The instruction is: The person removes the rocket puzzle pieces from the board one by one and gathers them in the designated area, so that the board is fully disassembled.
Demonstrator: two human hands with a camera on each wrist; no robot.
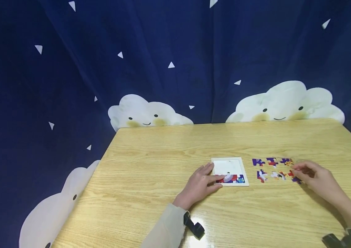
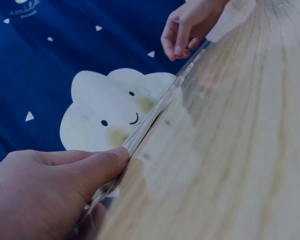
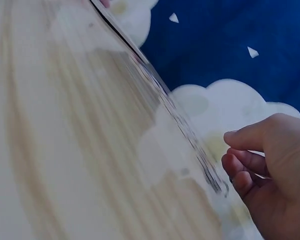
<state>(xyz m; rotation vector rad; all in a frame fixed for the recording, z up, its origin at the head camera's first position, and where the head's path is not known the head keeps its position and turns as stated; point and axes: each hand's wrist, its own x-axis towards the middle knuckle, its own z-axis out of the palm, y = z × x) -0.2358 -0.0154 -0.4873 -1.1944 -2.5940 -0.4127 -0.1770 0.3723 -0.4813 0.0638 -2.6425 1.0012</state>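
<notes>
Jigsaw pcs (image 1: 272,162) by R grip (image 1: 319,179); L grip (image 1: 198,182) on tray (image 1: 232,166).

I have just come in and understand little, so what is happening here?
A person appears to be doing a puzzle in a white tray. Its picture fills only the strip nearest the person; beyond, the tray looks bare. The left hand rests on the tray's left side. Loose pieces lie in two rows to its right, and the right hand is at their right end; whether it touches one is unclear.
</notes>
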